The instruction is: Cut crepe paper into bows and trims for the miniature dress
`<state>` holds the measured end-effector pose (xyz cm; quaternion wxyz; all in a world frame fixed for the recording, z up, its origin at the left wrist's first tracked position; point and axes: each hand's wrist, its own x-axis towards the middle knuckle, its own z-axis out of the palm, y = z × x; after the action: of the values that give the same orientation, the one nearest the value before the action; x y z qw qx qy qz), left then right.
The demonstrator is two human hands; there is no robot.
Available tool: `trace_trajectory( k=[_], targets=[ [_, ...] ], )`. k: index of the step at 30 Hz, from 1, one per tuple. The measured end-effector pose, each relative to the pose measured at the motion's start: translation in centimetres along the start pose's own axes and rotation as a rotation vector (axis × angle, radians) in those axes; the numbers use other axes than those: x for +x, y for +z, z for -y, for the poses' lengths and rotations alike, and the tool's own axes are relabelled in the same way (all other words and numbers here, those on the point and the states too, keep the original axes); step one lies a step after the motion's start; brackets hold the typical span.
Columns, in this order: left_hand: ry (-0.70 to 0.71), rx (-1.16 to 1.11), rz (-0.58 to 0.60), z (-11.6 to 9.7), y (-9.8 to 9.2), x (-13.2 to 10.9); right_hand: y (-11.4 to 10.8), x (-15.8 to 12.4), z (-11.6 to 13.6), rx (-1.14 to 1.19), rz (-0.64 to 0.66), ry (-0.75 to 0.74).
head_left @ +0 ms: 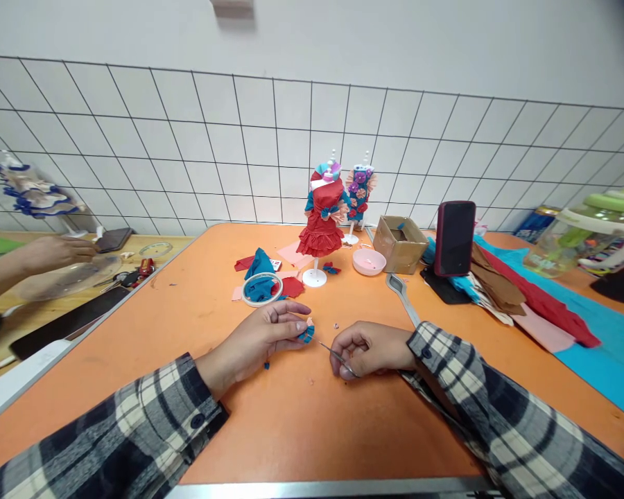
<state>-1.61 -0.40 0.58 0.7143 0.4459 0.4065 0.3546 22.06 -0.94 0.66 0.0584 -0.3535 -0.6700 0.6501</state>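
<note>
My left hand (267, 334) pinches a small blue crepe-paper piece (307, 334) with a pale pink bit at its top, between thumb and fingertips. In my right hand (361, 348) is a slim metal tool that looks like tweezers (338, 357); its tip points toward the blue piece, a little apart from it. Beyond my hands stands a small white dress form (315, 278) wearing a ruffled red paper dress (322, 225) with blue and pink flowers. Behind my left hand, a round hoop (244, 294) lies over blue paper (260, 265) and red scraps (292, 287).
A pink bowl (369, 261), cardboard box (403, 244) and second decorated dress form (360, 187) stand at the back. To the right are a propped phone (454, 239), paper sheets (546, 298) and a clear jug (566, 242). At far left, another person's hand (57, 253) rests over an adjoining table.
</note>
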Motion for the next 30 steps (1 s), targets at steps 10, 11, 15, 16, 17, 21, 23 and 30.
trace_trajectory(
  k=[10, 11, 15, 16, 17, 21, 23, 30],
  targets=[
    [-0.017, 0.031, -0.009, -0.06, 0.1, 0.08, -0.28, -0.06, -0.37, 0.063, 0.015, 0.027],
    [-0.019, 0.038, -0.005, -0.08, 0.11, 0.08, -0.29, -0.05, -0.4, 0.074, 0.02, 0.026],
    [-0.022, 0.038, 0.006, -0.07, 0.1, 0.09, -0.32, -0.03, -0.42, 0.125, 0.028, 0.021],
    [-0.022, 0.035, 0.007, -0.03, 0.08, 0.1, -0.35, -0.03, -0.42, 0.132, 0.029, 0.021],
    [-0.022, 0.034, 0.009, 0.01, 0.05, 0.12, -0.37, -0.01, -0.44, 0.136, 0.029, 0.02],
    [-0.01, 0.044, 0.018, 0.15, -0.07, 0.2, -0.46, 0.06, -0.61, 0.094, 0.02, 0.022],
    [-0.005, 0.054, 0.018, 0.17, -0.09, 0.22, -0.45, 0.07, -0.65, 0.07, 0.018, 0.025],
    [-0.005, 0.069, 0.009, 0.12, 0.02, 0.24, -0.26, 0.15, -0.48, 0.101, 0.043, 0.012]
  ],
)
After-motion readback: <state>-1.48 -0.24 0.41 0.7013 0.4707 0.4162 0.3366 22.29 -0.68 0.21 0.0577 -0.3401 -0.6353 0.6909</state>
